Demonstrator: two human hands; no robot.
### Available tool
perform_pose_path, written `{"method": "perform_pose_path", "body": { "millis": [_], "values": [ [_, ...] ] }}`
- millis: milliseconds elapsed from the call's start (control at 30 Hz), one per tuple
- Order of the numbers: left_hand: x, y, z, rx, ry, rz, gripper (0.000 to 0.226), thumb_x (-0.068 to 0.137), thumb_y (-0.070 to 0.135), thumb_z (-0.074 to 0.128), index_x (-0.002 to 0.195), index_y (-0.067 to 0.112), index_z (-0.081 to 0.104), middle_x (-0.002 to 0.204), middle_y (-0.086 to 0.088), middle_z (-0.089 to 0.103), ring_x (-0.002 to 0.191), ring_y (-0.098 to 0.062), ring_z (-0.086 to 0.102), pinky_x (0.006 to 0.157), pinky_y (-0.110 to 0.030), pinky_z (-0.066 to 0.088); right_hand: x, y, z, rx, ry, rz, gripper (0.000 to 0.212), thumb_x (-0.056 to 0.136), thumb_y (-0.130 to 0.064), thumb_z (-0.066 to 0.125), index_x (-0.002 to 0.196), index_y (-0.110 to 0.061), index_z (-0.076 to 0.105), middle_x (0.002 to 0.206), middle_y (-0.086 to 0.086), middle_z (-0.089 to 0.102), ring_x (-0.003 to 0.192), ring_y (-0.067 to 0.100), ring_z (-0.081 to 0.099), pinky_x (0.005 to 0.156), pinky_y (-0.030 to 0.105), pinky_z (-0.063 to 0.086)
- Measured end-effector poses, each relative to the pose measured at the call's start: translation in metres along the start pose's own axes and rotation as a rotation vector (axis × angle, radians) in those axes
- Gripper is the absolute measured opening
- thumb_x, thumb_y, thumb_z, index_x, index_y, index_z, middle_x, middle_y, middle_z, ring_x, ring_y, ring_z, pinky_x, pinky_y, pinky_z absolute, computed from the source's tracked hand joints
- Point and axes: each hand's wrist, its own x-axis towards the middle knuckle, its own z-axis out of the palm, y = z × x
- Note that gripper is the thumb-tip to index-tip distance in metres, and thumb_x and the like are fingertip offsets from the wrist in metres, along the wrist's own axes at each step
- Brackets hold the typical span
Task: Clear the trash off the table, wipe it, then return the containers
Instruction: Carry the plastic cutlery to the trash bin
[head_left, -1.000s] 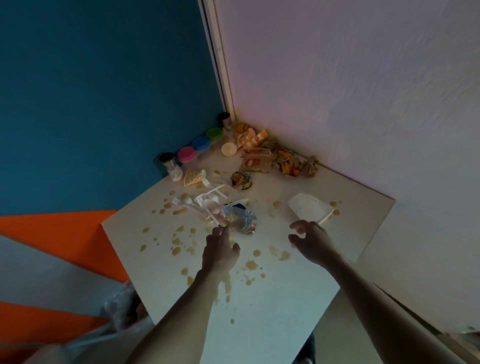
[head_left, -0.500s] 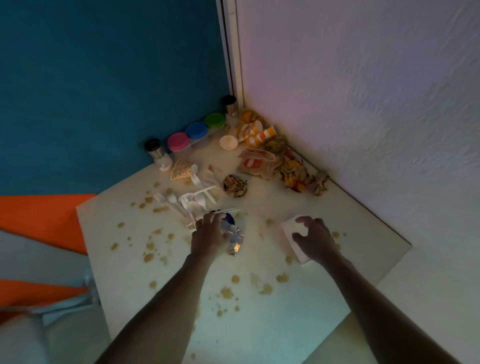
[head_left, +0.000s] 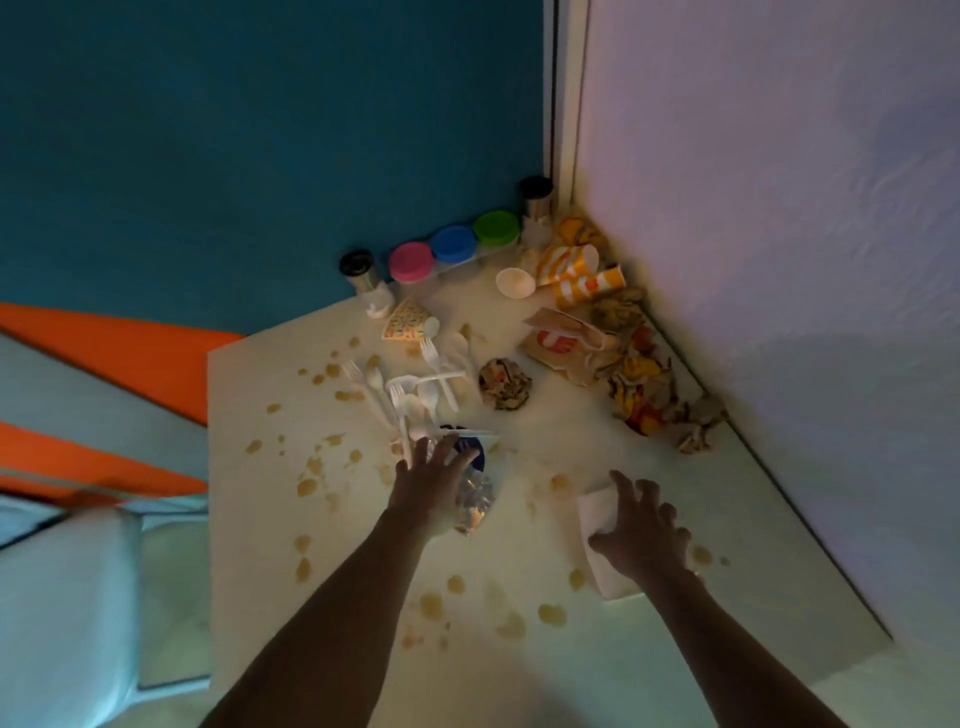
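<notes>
The crinkled foil wrapper (head_left: 474, 503) lies mid-counter, just below the heap of white plastic cutlery (head_left: 410, 395), and the left hand (head_left: 434, 480) rests on it with fingers spread and nearly straight, not yet closed round it. The right hand (head_left: 641, 532) presses a white paper napkin (head_left: 597, 512) with splayed, slightly bent fingers. To clear this well, I'd say gather wrapper and cutlery in one sweep, bunching the foil so it holds the forks. The foil looks thin, shiny and springy; the forks and spoons are light, smooth and apt to scatter. Tan sauce spots (head_left: 550, 614) dot the pale counter (head_left: 270, 374), so lift rather than drag. Farther back sit a crumpled paper ball (head_left: 505, 385), striped paper cups (head_left: 582, 275), greasy wrappers (head_left: 639, 384), and round-lidded jars (head_left: 453, 244) along the wall.
</notes>
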Motion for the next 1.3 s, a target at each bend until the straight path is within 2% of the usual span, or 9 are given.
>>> {"method": "perform_pose_path", "body": {
  "millis": [167,300,400,533,700,800,1000,1133,1300],
  "values": [
    [0.002,0.014,-0.004,0.132,0.036,-0.062,0.079,0.083,0.043,0.070,0.153,0.028,0.036,0.157,-0.006,0.036,0.146,-0.038,0.025,0.114,-0.052,0.030,0.015,-0.004,-0.009,-0.035,-0.036,-0.117,0.090,0.079,-0.046,0.069,0.151,-0.036,0.016,0.146,0.002,0.028,0.126,0.030,0.040,0.096,0.044,0.042],
    [0.003,0.023,-0.008,0.231,0.038,-0.130,0.056,0.095,0.042,0.056,0.146,0.023,0.043,0.151,-0.010,0.041,0.141,-0.036,0.031,0.116,-0.053,0.026,0.032,-0.011,-0.020,-0.048,-0.049,-0.213,0.088,0.078,-0.046,0.070,0.150,-0.034,0.021,0.147,0.001,0.029,0.126,0.028,0.041,0.096,0.043,0.044],
    [-0.002,0.024,-0.012,0.261,-0.011,-0.178,0.047,0.099,0.041,0.050,0.140,0.019,0.047,0.144,-0.012,0.045,0.134,-0.035,0.039,0.108,-0.048,0.033,0.045,-0.024,-0.026,-0.083,-0.052,-0.285,0.086,0.079,-0.047,0.070,0.149,-0.033,0.023,0.147,0.001,0.031,0.127,0.028,0.040,0.097,0.042,0.044],
    [0.003,0.027,-0.021,0.094,0.035,-0.241,0.031,0.103,0.037,0.045,0.124,0.019,0.060,0.121,-0.007,0.062,0.115,-0.028,0.056,0.095,-0.041,0.043,0.067,-0.051,-0.037,-0.139,0.001,-0.382,0.082,0.078,-0.047,0.071,0.147,-0.032,0.029,0.147,0.001,0.036,0.127,0.027,0.043,0.096,0.042,0.047],
    [0.024,0.042,-0.031,-0.255,0.063,-0.277,0.034,0.092,0.050,0.054,0.107,0.024,0.070,0.104,-0.002,0.071,0.102,-0.023,0.066,0.085,-0.037,0.054,0.095,-0.081,-0.058,-0.195,0.011,-0.432,0.078,0.077,-0.039,0.070,0.145,-0.025,0.036,0.144,0.006,0.040,0.130,0.031,0.043,0.103,0.042,0.043],
    [0.032,0.029,-0.038,-0.468,0.143,-0.338,0.040,0.087,0.063,0.052,0.103,0.032,0.071,0.100,0.008,0.073,0.096,-0.016,0.068,0.081,-0.034,0.056,0.113,-0.110,-0.076,-0.088,0.055,-0.456,0.057,0.082,-0.030,0.066,0.136,-0.023,0.048,0.137,0.009,0.050,0.125,0.033,0.048,0.103,0.043,0.042],
    [0.058,-0.053,-0.050,-0.728,0.408,-0.700,0.022,0.097,0.036,0.052,0.106,0.027,0.070,0.107,0.003,0.071,0.094,-0.020,0.068,0.081,-0.035,0.057,0.138,-0.198,-0.078,0.020,0.166,-0.633,0.024,0.089,-0.026,0.059,0.111,-0.016,0.066,0.108,0.010,0.069,0.102,0.033,0.061,0.086,0.040,0.049],
    [0.083,-0.111,-0.046,-0.833,0.408,-0.958,0.027,0.092,0.038,0.056,0.114,0.027,0.070,0.115,-0.002,0.072,0.100,-0.026,0.067,0.088,-0.040,0.056,0.164,-0.240,-0.055,-0.185,0.125,-0.588,0.031,0.090,-0.037,0.056,0.107,-0.011,0.062,0.107,0.013,0.068,0.099,0.035,0.059,0.079,0.036,0.045],
    [0.104,-0.131,-0.037,-0.813,0.333,-0.991,0.035,0.093,0.042,0.061,0.118,0.019,0.068,0.111,-0.004,0.071,0.097,-0.027,0.067,0.081,-0.035,0.053,0.193,-0.260,-0.042,-0.284,0.033,-0.398,0.043,0.088,-0.047,0.055,0.110,-0.010,0.061,0.111,0.013,0.065,0.104,0.034,0.060,0.093,0.041,0.048]
  ]
}}
